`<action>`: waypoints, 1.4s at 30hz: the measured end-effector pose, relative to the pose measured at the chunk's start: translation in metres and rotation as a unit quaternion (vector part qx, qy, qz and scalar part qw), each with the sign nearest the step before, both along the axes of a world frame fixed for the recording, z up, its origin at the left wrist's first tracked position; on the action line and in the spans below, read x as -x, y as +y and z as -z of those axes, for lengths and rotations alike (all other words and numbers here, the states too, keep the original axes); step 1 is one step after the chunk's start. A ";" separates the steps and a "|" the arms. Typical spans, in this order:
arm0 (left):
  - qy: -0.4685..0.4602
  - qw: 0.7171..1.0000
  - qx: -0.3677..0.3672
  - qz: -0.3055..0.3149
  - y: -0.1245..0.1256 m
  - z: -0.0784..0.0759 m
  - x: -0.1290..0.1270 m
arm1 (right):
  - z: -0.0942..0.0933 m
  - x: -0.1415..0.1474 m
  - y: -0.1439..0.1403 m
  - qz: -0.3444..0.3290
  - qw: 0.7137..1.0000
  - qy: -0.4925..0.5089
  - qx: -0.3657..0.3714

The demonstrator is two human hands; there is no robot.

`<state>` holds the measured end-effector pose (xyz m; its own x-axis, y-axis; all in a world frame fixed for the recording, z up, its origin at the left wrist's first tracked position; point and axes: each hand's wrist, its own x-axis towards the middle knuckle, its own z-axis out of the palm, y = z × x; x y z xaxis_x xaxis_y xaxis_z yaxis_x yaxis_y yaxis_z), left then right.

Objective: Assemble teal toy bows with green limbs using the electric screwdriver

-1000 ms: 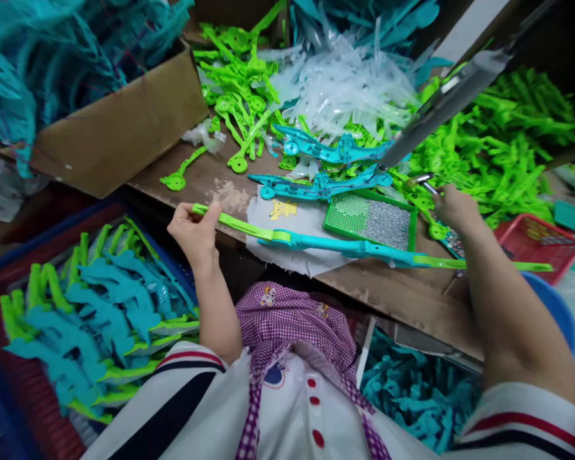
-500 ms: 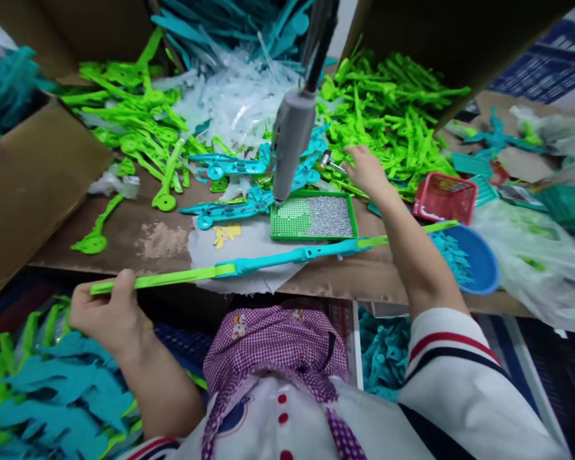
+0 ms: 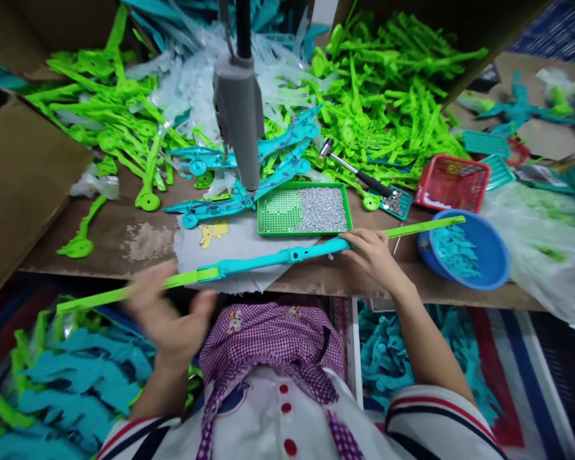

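No brand or readable writing shows in the head view; the only mark is a small yellow cartoon figure printed on the white cloth that lies on the brown workbench. The right hand reaches forward from its striped sleeve, palm down, with its fingers pressed together on the teal middle of the long plastic rod, pinning it at the bench's front edge just below the green tray. The left hand is motion-blurred, low at the bench's edge, its fingers loosely spread, near the rod's green end; whether it grips the rod cannot be told. The rod is one piece, teal in the middle with a green strip at each end, lying slanted across the cloth with its left end past the bench edge. One green tray holds a bed of silver screws. One grey hanging tool stands over the tray's back edge. One small hammer lies behind it, one red basket and one blue bowl to the right.
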<state>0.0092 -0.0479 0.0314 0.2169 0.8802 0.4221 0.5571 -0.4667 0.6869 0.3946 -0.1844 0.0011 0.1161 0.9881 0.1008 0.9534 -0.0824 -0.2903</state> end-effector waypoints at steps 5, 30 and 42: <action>0.171 0.948 -0.076 0.257 0.006 0.030 -0.090 | -0.003 -0.003 -0.001 -0.005 1.000 -0.005 -0.013; -0.032 0.861 0.441 0.252 0.067 -0.035 -0.052 | -0.067 0.075 0.026 0.321 0.825 0.053 -0.462; -0.037 0.676 0.661 0.323 0.092 -0.026 -0.049 | -0.086 0.042 0.039 -0.043 0.921 -0.092 -0.376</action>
